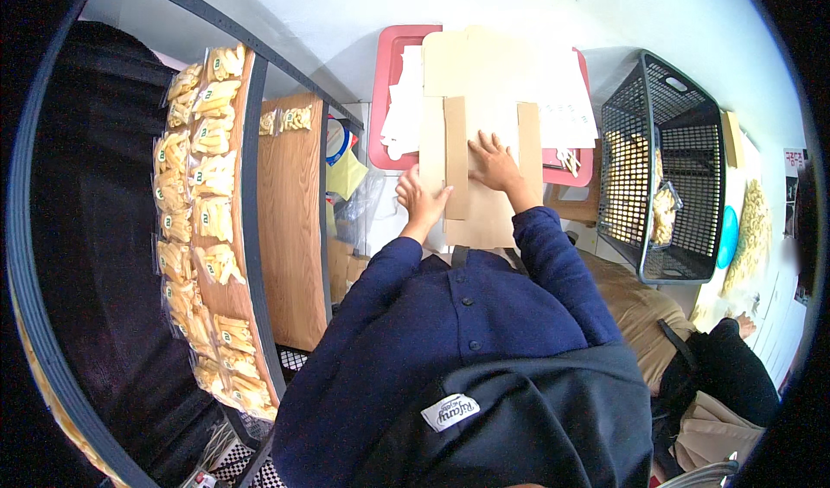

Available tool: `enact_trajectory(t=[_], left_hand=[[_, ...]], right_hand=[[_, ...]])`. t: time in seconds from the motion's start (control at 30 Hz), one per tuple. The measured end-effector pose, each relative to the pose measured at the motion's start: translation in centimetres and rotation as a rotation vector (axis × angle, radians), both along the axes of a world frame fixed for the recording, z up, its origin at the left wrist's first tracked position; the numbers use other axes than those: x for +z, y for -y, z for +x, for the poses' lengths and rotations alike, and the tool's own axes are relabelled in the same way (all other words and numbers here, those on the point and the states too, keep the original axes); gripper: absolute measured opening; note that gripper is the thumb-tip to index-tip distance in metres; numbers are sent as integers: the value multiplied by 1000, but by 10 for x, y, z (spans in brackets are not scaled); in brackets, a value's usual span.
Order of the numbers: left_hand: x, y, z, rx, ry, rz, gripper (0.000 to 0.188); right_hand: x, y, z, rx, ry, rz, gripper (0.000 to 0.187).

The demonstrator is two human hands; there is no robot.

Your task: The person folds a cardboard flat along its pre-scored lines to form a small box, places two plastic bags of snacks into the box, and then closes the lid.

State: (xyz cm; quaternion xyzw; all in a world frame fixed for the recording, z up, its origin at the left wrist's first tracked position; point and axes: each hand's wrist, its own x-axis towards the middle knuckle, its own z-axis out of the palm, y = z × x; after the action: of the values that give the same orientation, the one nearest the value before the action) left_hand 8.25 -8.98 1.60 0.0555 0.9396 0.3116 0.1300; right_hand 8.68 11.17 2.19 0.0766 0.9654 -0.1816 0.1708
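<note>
An unfolded brown cardboard box [493, 224] lies in front of me, with a long flap standing up along each side. My left hand [421, 201] is at its left edge, fingers spread and the thumb touching the left flap [456, 155]. Between the two flaps my right hand [497, 164] rests on the middle panel, fingers apart and fairly flat. The right flap [528, 125] stands just beyond that hand. A wide cardboard lid panel [467, 60] extends away toward the wall.
Under the cardboard sits a red tray [385, 99] with white paper pieces [405, 108]. At left, a shelf [226, 287] carries several bagged snacks [212, 172]. A black plastic crate [683, 267] stands right. Beside me at lower right is another person [635, 302], one hand [745, 325] near yellowish pieces [750, 233].
</note>
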Motion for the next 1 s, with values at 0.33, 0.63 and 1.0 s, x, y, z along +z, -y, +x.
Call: enact_trajectory(t=[0.33,0.63,1.0], left_hand=[[-49,-29,-49,-112,458,201,25],[-10,-20,-31,294,820,823,30],[-22,-37,-29,386,300,848,45]], right_hand=[[-3,-20,-6,-9,23,-269,62],[0,-42,-7,-15,-27,-590,66],[10,-38,33,-217,-418,-465,49]])
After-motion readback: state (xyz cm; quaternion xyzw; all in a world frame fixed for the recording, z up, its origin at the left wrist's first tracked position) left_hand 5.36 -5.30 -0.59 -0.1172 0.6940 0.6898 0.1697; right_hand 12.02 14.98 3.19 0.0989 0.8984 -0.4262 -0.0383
